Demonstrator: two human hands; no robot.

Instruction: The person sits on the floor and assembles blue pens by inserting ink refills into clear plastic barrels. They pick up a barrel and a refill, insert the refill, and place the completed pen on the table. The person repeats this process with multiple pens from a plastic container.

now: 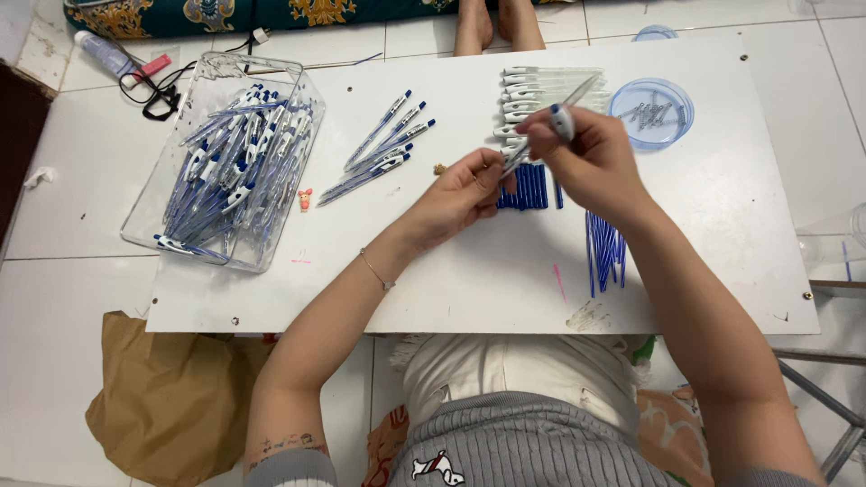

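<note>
My right hand [591, 160] grips a clear pen barrel [552, 124] with a white and blue clip, tilted up toward the far right. My left hand [458, 194] pinches the lower tip of the same pen just left of the right hand. Below the hands lies a row of short blue pen grips [526, 189]. A bunch of thin blue refills [606, 248] lies under my right wrist. A row of empty clear barrels [532, 90] sits beyond the hands.
A clear plastic tray [171, 236] at the left holds several finished blue and white pens. A few finished pens [379, 153] lie loose in the middle. A round blue lid [627, 126] with small springs sits at the far right. Someone's bare feet [492, 22] rest beyond the white board [469, 280].
</note>
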